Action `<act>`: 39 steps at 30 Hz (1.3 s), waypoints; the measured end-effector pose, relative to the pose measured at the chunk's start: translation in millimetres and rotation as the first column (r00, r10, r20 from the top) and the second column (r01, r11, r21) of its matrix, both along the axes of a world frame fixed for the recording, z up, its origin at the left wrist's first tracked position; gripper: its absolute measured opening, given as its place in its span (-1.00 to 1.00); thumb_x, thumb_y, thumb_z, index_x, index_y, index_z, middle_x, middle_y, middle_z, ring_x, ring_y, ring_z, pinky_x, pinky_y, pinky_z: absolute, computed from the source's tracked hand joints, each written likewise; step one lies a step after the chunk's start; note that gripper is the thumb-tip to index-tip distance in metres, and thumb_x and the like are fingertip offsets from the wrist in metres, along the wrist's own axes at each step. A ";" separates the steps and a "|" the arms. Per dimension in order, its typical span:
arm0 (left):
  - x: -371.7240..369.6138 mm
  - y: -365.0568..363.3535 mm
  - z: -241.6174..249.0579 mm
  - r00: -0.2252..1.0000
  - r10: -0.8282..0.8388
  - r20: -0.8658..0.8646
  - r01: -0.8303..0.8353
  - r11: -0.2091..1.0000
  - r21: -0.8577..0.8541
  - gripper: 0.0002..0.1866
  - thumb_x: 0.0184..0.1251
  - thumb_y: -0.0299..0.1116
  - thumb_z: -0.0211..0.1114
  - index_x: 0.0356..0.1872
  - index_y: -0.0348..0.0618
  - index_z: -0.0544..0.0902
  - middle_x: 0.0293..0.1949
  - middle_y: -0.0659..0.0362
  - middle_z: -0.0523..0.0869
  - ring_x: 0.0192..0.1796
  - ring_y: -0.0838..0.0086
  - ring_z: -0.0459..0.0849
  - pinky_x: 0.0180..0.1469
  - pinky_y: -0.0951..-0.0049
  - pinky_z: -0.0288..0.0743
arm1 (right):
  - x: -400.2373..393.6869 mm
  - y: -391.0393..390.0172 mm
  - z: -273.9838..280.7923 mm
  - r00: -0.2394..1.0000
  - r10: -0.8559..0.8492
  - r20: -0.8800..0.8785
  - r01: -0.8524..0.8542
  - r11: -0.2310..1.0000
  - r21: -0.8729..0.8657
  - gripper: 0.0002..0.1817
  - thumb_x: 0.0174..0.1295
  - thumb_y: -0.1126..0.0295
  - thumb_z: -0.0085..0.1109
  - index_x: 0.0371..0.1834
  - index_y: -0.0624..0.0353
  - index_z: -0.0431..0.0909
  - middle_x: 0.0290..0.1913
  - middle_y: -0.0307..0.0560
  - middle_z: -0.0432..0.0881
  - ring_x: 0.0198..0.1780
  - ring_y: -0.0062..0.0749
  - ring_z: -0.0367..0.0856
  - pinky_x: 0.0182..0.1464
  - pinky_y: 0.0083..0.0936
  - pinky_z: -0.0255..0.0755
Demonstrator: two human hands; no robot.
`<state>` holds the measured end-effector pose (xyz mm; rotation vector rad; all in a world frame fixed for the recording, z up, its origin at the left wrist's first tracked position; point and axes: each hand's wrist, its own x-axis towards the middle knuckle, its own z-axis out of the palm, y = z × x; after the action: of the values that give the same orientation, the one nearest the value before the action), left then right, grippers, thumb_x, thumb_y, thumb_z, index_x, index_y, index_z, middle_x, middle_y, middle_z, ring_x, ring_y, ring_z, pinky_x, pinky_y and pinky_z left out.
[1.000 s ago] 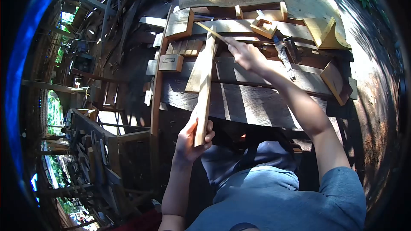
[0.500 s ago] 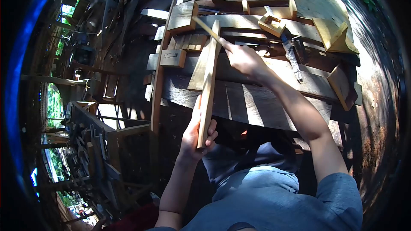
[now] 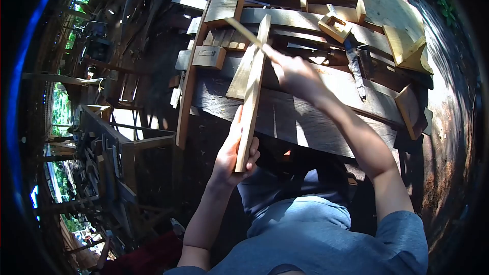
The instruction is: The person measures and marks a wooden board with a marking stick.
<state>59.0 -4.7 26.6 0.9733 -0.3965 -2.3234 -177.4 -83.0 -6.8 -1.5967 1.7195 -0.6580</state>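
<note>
A long, squared wooden strip (image 3: 253,94) slants up from me, its far end over the workbench. My left hand (image 3: 227,154) is wrapped around its near end, thumb along one side and fingertips on the other. My right hand (image 3: 298,76) is closed on a thin wooden stick (image 3: 241,30), whose kind I cannot make out. That stick lies across the strip near the far end, its tip pointing up and left. Beneath the strip is a tapered board (image 3: 239,81). A wooden block with a slot (image 3: 209,57) sits to the left.
The plank workbench (image 3: 326,125) carries a larger wooden block (image 3: 224,6), a small wooden plane-like tool (image 3: 335,26), a dark long tool (image 3: 355,69) and an angled wooden piece (image 3: 406,48). An upright-looking batten (image 3: 189,97) crosses the left edge. Timber frames (image 3: 132,147) stand farther left.
My right hand and the thin stick have slid a little down the strip toward me. The whole view has shifted slightly, with the bench appearing farther right.
</note>
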 end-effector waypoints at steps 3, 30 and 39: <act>-1.6 3.6 -2.1 0.998 -0.001 0.062 0.003 1.000 -0.021 -0.39 0.63 -0.10 -0.10 0.58 0.51 -0.11 -0.45 0.10 0.48 -0.70 0.51 0.47 -0.77 0.59 0.38 | 21.1 59.9 -6.7 0.989 0.119 -0.092 -0.132 0.980 -0.151 -0.34 0.34 0.33 -0.06 0.55 -0.24 0.16 -0.42 0.16 0.68 -0.45 0.00 0.70 -0.32 -0.13 0.62; 0.4 4.8 2.8 0.999 0.024 0.043 -0.025 0.999 0.025 -0.45 0.67 -0.14 -0.20 0.57 0.47 -0.10 -0.39 0.12 0.40 -0.67 0.57 0.39 -0.79 0.63 0.34 | 27.0 44.0 -1.8 0.994 0.108 -0.015 -0.109 0.990 -0.092 -0.42 0.36 0.32 -0.04 0.49 -0.11 0.27 -0.54 0.06 0.66 -0.57 -0.16 0.68 -0.50 -0.22 0.58; -1.3 3.4 -7.1 0.998 0.005 0.062 -0.001 0.998 -0.062 -0.42 0.65 -0.06 -0.17 0.58 0.42 -0.09 -0.43 0.12 0.45 -0.69 0.54 0.46 -0.79 0.61 0.36 | -8.1 -69.6 -51.3 0.989 -0.141 0.052 0.149 0.968 -0.204 -0.52 0.47 0.18 -0.17 0.44 -0.13 0.35 -0.43 0.14 0.71 -0.45 0.02 0.72 -0.36 -0.15 0.62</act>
<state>57.7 -1.3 19.6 1.0172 -0.4896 -2.2688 -185.5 -152.7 -58.2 -1.5956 1.8011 -0.9612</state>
